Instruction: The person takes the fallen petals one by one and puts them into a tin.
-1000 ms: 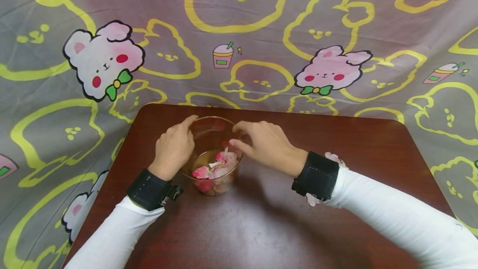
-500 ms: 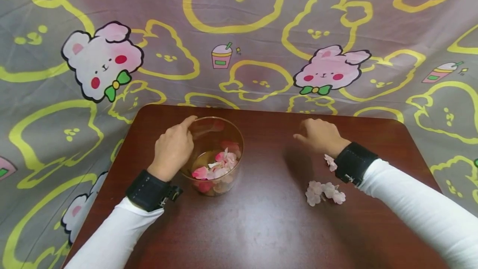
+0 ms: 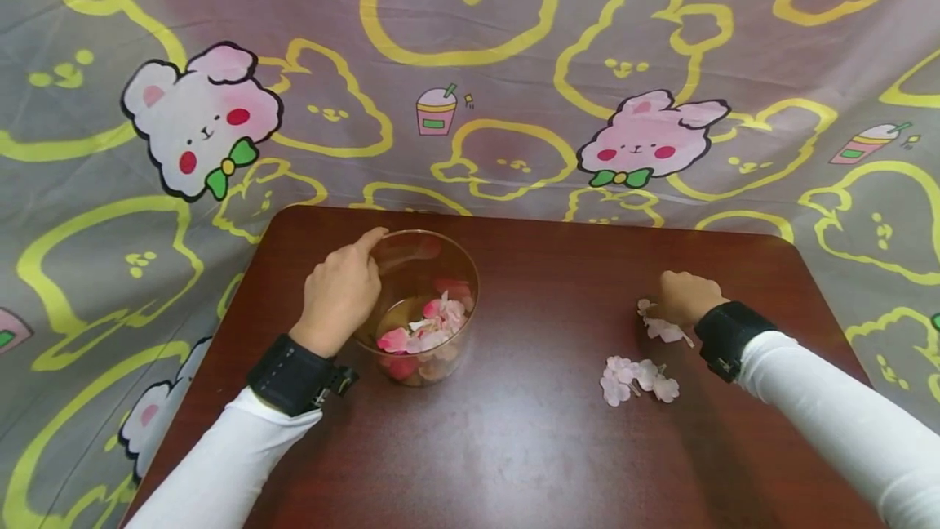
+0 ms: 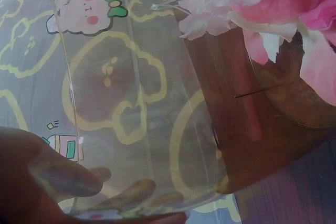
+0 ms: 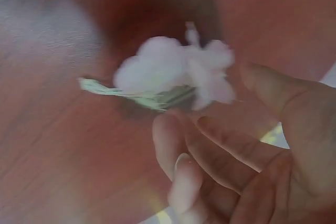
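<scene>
Fingers (image 5: 178, 145) of the right hand (image 3: 685, 297) are loosely bent around a pale pink blossom sprig (image 3: 661, 326), well to the right of the glass cup (image 3: 426, 268). Whether they already pinch it or only touch it I cannot tell: the right wrist view is blurred, showing the white petals and a green stem just off the fingertips, with the thumb on the far side of the sprig. From the head view the hand covers the upper end of the sprig, and the rest trails out from under it toward the wrist.

Curled fingers of the left hand (image 3: 339, 294) grip the cup from its left side, the forefinger lying along the rim; the left wrist view shows fingertips (image 4: 131, 190) pressed against the clear wall. Pink and white petals (image 3: 426, 331) lie heaped in the bottom of the cup, which stands upright on the dark red-brown surface (image 3: 514, 447).

A second cluster of pale blossoms (image 3: 637, 377) lies loose on the surface, to the right of the cup and nearer the person than the held sprig, apart from both hands.
</scene>
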Available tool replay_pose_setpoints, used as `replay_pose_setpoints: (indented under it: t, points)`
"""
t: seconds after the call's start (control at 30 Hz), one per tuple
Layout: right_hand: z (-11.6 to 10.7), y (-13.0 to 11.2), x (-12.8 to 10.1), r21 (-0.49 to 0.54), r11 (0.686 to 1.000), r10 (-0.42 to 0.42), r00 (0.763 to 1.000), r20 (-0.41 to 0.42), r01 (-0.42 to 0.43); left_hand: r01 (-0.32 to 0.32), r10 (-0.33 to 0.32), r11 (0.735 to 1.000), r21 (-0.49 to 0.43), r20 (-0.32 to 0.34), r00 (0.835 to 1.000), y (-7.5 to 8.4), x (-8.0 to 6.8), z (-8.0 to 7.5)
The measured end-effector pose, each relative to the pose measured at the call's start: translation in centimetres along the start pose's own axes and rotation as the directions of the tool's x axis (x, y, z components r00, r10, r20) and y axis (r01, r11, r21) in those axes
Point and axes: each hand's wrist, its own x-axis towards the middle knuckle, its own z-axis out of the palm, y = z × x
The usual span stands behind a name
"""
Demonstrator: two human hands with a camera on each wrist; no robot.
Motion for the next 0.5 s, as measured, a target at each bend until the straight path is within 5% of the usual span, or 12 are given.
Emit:
replay_pose_setpoints:
  t: [0.5]
  points:
    - [1.5,1.9,1.0,-0.009,0.999,-0.050,0.994,-0.093,0.049,-0.008,0.008,1.000,-0.004,-0.008,1.000,-0.1,0.1,0.4]
